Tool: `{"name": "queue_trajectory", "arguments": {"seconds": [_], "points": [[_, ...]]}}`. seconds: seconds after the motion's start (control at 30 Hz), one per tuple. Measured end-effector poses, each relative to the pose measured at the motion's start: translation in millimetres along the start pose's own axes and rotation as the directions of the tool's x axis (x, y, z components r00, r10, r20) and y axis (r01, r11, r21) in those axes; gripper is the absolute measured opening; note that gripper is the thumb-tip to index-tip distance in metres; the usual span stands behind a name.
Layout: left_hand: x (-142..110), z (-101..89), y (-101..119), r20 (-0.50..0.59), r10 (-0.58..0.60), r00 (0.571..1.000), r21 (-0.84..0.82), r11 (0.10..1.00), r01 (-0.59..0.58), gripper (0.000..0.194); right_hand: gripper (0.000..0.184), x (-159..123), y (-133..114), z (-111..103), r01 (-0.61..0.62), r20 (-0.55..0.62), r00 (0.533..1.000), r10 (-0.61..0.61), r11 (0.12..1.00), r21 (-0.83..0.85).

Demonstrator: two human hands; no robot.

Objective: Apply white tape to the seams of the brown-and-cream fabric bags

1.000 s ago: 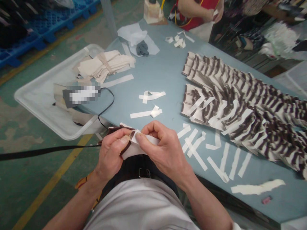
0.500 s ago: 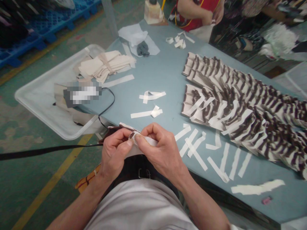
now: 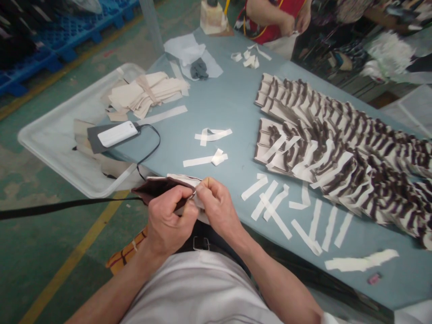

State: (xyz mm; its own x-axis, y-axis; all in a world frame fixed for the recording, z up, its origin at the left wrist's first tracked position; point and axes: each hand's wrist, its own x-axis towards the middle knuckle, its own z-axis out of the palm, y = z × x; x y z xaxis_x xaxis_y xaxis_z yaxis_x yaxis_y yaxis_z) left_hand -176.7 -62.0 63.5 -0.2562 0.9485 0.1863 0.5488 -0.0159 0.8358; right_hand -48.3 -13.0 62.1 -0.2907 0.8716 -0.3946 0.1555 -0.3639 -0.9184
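Note:
A dark brown and white sewn piece (image 3: 158,187), perhaps of fabric or leather, is held at the near edge of the blue-grey table (image 3: 232,103). My left hand (image 3: 172,216) pinches its edge, fingers closed. Against it, my right hand (image 3: 216,202) pinches the same edge from the right; the fingertips of both hands nearly meet and cover the exact spot. A black strap (image 3: 67,206) runs leftward from beside the piece. Just beyond the hands lie a few white paper-like strips (image 3: 204,159).
Overlapping rows of brown and white pieces (image 3: 313,117) cover the right side, with several loose strips (image 3: 270,202) before them. A white phone-like device (image 3: 118,133) with a cable, a plastic bin (image 3: 43,135) and a bundle of beige pieces (image 3: 148,92) are left. A co-worker's hands (image 3: 297,22) show behind.
Both hands have shifted their pinch along the edge. The piece has turned and opened out, showing more of its dark brown side to the left of my fingers.

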Motion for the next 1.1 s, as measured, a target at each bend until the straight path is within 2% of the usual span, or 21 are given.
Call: {"name": "queue_trajectory", "arguments": {"seconds": [0.13, 0.27, 0.4, 0.53, 0.6, 0.7, 0.73, 0.8, 0.9, 0.93, 1.0, 1.1], "points": [[-1, 10.8, -2, -0.027, 0.000, 1.000, 0.045, 0.999, 0.001, 0.015, 0.030, 3, 9, 3, 0.014, -0.011, 1.000, -0.014, 1.000, -0.022], [4, 14.3, -6, 0.000, -0.011, 1.000, -0.006, 1.000, 0.011, 0.014, 0.030, 8, 12, 0, -0.016, 0.051, 0.999, 0.016, 1.000, 0.005], [20, 3.9, -7, 0.065, -0.023, 0.998, -0.095, 0.995, 0.029, 0.018, 0.041, 19, 0, -8, -0.035, 0.190, 0.981, 0.024, 0.998, 0.053], [37, -18.4, -6, 0.197, -0.069, 0.978, -0.267, 0.956, 0.121, 0.016, 0.046, 25, -15, -21, 0.083, 0.290, 0.953, -0.083, 0.996, 0.012], [42, -30.1, -3, 0.254, -0.061, 0.965, -0.310, 0.940, 0.141, 0.015, 0.042, 25, -19, -28, 0.161, 0.272, 0.952, -0.141, 0.985, -0.055], [48, -43.7, 3, 0.317, -0.007, 0.949, -0.342, 0.932, 0.121, 0.016, 0.034, 21, -23, -38, 0.272, 0.122, 0.959, -0.255, 0.949, -0.160], [50, -46.7, 6, 0.333, 0.013, 0.943, -0.350, 0.930, 0.111, 0.016, 0.030, 19, -27, -40, 0.336, 0.071, 0.942, -0.328, 0.923, -0.190], [52, -50.9, 14, 0.375, 0.047, 0.926, -0.350, 0.932, 0.095, 0.015, 0.020, 13, -38, -43, 0.502, 0.054, 0.861, -0.506, 0.829, -0.245], [52, -53.7, 26, 0.421, 0.101, 0.902, -0.344, 0.937, 0.055, 0.013, 0.027, 6, -60, -44, 0.733, 0.252, 0.680, -0.689, 0.624, -0.272], [51, -54.4, 29, 0.421, 0.119, 0.899, -0.341, 0.939, 0.036, 0.013, 0.032, 6, -67, -45, 0.782, 0.327, 0.624, -0.710, 0.561, -0.273], [48, -55.6, 33, 0.405, 0.138, 0.904, -0.336, 0.942, 0.007, 0.012, 0.037, 10, -75, -45, 0.840, 0.448, 0.542, -0.711, 0.459, -0.288], [43, -57.2, 35, 0.421, 0.112, 0.900, -0.317, 0.948, 0.030, 0.006, 0.041, 23, -81, -48, 0.877, 0.579, 0.480, -0.659, 0.346, -0.334]]}}
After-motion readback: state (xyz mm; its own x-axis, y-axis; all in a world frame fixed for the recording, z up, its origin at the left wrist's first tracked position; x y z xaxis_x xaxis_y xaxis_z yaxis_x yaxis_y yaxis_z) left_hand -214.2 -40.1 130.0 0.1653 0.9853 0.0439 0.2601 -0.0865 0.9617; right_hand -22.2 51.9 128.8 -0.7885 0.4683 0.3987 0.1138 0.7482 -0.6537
